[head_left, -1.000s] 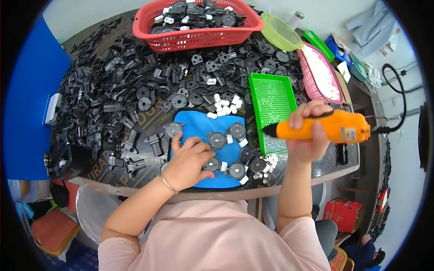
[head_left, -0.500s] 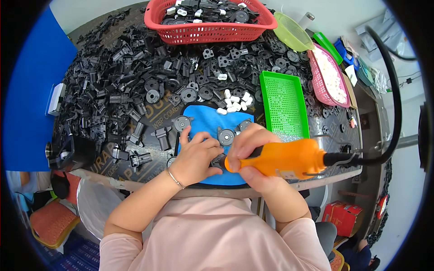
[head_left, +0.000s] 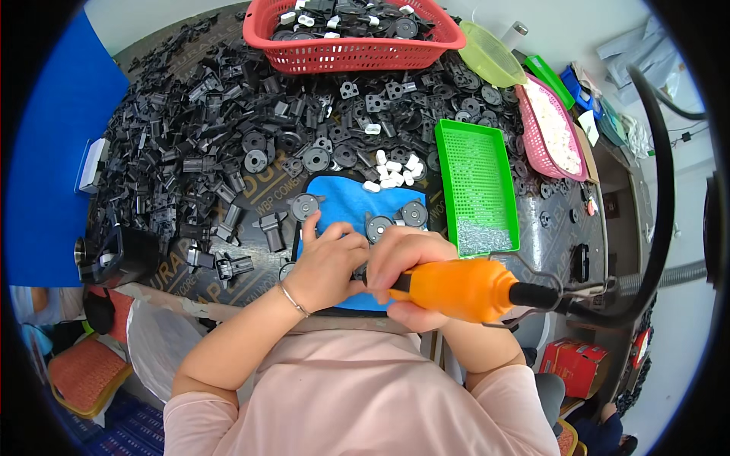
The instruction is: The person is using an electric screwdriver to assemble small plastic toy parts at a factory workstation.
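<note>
We see the right hand (head_left: 407,262) gripping an orange driver (head_left: 464,289), tip down on the blue mat (head_left: 346,205); the left hand (head_left: 327,262), fingers curled, steadies a part, hidden beneath.

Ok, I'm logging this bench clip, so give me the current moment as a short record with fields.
Left hand: left hand pressing down on a black round part at the near edge of the blue mat
Right hand: right hand gripping the orange power screwdriver, tip hidden between the hands
On mat: black round parts, small white pieces
Right of mat: green tray
Far edge: red basket
</note>
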Demonstrator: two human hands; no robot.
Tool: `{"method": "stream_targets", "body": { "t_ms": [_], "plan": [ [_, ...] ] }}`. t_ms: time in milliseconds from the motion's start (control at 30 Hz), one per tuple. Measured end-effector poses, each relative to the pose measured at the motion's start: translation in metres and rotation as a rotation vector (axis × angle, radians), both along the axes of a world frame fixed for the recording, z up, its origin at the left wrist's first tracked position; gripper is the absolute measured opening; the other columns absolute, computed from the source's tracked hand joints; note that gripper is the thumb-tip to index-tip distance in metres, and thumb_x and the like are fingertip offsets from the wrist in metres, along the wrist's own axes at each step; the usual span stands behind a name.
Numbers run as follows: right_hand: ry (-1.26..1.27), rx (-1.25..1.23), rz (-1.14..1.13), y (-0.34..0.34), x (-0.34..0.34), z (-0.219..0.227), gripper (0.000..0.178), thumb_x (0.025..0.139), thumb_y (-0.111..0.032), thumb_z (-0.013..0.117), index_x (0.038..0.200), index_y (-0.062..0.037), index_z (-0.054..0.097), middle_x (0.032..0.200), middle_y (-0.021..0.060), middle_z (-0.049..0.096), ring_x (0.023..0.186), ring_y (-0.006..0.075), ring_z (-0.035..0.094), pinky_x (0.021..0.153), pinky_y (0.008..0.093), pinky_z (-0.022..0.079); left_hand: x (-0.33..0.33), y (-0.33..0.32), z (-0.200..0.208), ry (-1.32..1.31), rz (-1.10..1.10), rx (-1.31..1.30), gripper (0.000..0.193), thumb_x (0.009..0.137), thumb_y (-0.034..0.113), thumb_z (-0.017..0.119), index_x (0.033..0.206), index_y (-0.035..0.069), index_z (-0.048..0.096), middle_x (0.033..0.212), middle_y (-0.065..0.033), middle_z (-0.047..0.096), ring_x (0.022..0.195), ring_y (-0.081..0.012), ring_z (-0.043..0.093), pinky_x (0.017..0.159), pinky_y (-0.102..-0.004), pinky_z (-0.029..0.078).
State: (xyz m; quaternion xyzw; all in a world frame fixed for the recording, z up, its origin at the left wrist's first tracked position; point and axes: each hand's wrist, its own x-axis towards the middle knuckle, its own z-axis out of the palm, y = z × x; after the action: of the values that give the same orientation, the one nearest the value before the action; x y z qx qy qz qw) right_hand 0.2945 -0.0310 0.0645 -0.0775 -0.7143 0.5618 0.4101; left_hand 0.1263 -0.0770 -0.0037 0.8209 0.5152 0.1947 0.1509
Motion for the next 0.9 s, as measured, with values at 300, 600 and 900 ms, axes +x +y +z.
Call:
{"method": "stream_targets", "body": {
  "t_ms": [300,600,900],
  "plan": [
    [0.442,-0.008,-0.392,0.043,0.059,0.029,0.020,0.082,-0.012,0.060,0.096,-0.0023,0.049,0.086,0.0083,0.047,0.065,0.0164,0.051,0.058,0.0296,0.044,-0.006,-0.002,0.008,-0.037,-0.029,-0.105,0.053,0.054,0.033,0.082,0.102,0.016,0.069,0.104,0.0041,0.060,0.109,-0.0208,0.048,0.105,-0.0573,0.013],
    [0.352,-0.043,-0.802,0.078,0.090,-0.021,0.019,0.079,-0.001,0.058,0.096,-0.0003,0.051,0.085,0.0098,0.052,0.065,0.0178,0.054,0.061,0.0304,0.046,-0.003,0.001,0.011,-0.049,-0.046,-0.113,0.048,0.057,0.035,0.080,0.099,0.014,0.069,0.102,0.0037,0.061,0.108,-0.0195,0.048,0.103,-0.0580,0.015],
    [0.298,-0.037,-0.808,0.083,0.086,-0.025,0.017,0.079,0.000,0.058,0.094,0.0000,0.051,0.086,0.0102,0.051,0.064,0.0176,0.054,0.061,0.0300,0.046,-0.003,0.001,0.011,-0.052,-0.045,-0.117,0.049,0.057,0.034,0.081,0.100,0.014,0.069,0.102,0.0035,0.061,0.108,-0.0198,0.048,0.103,-0.0579,0.015]
  ]
}}
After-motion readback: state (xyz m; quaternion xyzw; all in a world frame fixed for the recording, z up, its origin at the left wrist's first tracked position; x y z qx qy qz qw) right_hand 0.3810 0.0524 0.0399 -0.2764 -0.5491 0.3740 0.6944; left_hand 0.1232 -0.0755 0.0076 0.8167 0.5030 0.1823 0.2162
